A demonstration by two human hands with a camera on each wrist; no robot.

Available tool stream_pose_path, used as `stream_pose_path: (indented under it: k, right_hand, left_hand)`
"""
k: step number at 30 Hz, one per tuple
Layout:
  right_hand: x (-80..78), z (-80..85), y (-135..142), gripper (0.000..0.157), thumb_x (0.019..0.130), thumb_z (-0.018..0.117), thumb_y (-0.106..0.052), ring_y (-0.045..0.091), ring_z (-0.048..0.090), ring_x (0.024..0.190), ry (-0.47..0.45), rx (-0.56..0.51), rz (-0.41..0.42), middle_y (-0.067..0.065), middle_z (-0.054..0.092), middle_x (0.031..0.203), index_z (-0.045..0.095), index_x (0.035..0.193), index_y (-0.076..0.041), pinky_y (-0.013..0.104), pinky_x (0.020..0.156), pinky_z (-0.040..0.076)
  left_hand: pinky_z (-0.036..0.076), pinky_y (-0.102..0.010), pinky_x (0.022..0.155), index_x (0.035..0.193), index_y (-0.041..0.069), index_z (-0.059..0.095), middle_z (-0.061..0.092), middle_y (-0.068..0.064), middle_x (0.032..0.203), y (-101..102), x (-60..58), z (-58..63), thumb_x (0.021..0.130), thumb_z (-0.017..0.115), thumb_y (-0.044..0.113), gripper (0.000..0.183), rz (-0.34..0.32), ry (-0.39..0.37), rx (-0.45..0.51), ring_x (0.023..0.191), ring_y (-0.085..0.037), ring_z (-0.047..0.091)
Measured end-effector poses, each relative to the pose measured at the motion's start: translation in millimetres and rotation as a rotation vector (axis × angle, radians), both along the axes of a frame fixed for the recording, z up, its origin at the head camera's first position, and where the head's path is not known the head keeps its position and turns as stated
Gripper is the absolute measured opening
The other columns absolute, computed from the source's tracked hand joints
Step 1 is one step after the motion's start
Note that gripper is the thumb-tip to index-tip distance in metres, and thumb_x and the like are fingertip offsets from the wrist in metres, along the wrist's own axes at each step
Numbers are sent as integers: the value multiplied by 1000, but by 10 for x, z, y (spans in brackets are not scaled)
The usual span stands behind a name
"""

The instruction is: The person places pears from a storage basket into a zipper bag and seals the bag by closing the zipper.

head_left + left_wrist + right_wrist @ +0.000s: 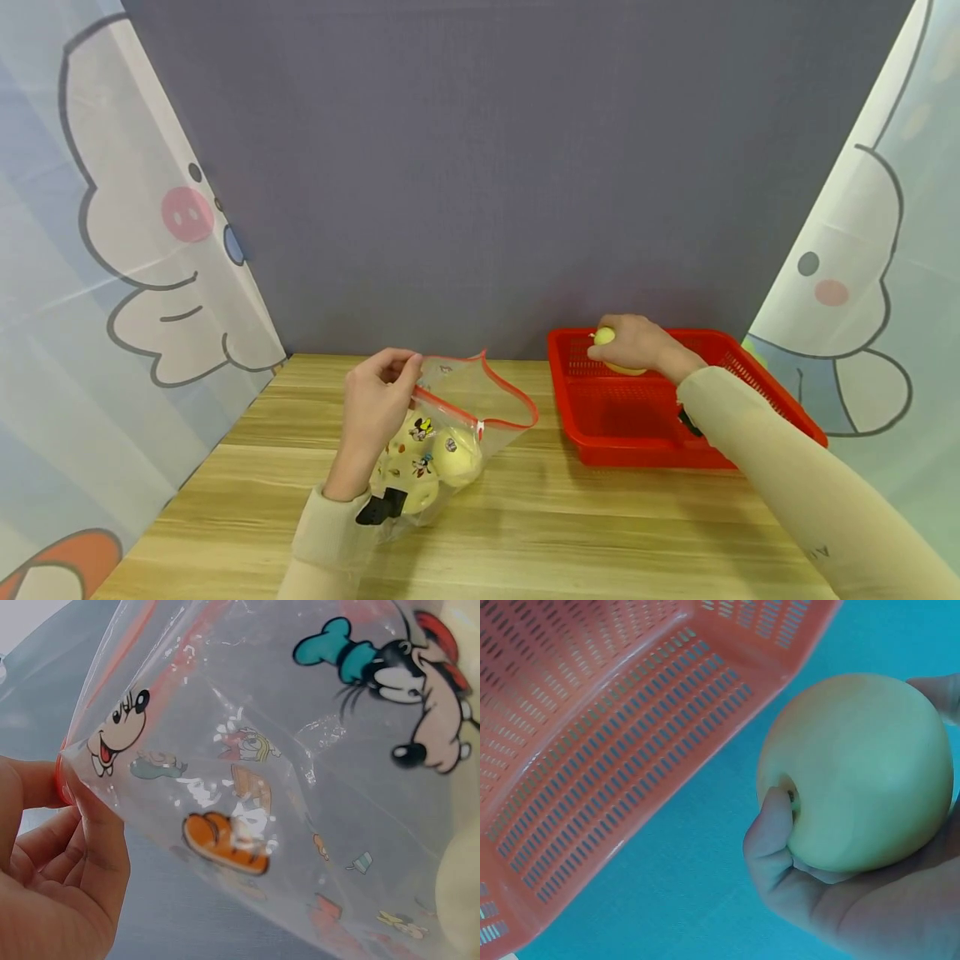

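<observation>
In the head view my left hand (375, 408) pinches the red-trimmed edge of a clear zip bag (517, 410) between thumb and fingers. Cartoon figures are printed on the bag, its mouth gapes, and several pale yellow apples (456, 458) lie inside. The left wrist view has the left thumb and fingers (101, 859) at the bag's corner. My right hand (641, 340) grips another yellow apple (862, 765) over the back part of a red plastic basket (615, 452). The right wrist view puts the thumb by the apple's stem hollow.
The wooden tabletop (585, 525) carries the bag at left of centre and the basket at right. A dark grey cloth (480, 183) hangs behind it. Cartoon-printed curtains (135, 275) flank both sides.
</observation>
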State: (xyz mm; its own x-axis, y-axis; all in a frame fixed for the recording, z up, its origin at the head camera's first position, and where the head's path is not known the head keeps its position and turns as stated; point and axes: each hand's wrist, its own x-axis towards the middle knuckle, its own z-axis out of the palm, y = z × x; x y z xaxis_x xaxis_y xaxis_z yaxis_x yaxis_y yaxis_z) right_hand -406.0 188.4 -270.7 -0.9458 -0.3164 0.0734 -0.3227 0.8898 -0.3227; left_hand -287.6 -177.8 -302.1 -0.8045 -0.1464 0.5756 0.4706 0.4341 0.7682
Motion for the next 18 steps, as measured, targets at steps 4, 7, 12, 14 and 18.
stream_pose_path:
  k: [4,7,12,14,18]
  right_hand:
    - [53,23,-26,34,88,66,-34,24,54,76,8,-13,-4,7,59,88,62,107,-7,32,62,46]
    - [105,40,-55,38,87,66,-35,24,55,77,9,-25,-13,8,60,90,62,112,-6,32,61,47]
    - [188,57,-118,38,86,64,-33,25,55,77,26,-50,-16,8,60,92,63,112,-6,31,60,48]
    - [217,63,-142,37,85,64,-32,25,54,78,37,-61,-14,8,60,92,63,112,-7,31,60,47]
    - [277,74,-181,37,84,64,-31,25,54,81,49,-92,-15,9,59,96,64,113,-9,31,59,47]
  left_hand:
    - [56,-29,45,102,-3,75,71,-20,82,1,1,-2,99,68,11,16,-1,3,1,52,-15,63]
    - [56,-29,45,102,-3,75,71,-20,82,1,-2,-3,99,68,11,16,-3,4,2,51,-15,63]
    - [56,-29,45,102,-2,75,71,-20,82,-1,-6,-1,99,68,11,15,1,0,6,51,-14,62]
    - [56,-29,45,102,-1,75,71,-20,82,-3,-7,0,99,68,11,15,2,-2,7,51,-14,62]
    - [56,-29,45,102,-1,75,71,-20,82,-4,-6,0,99,68,11,14,3,-5,8,51,-15,62]
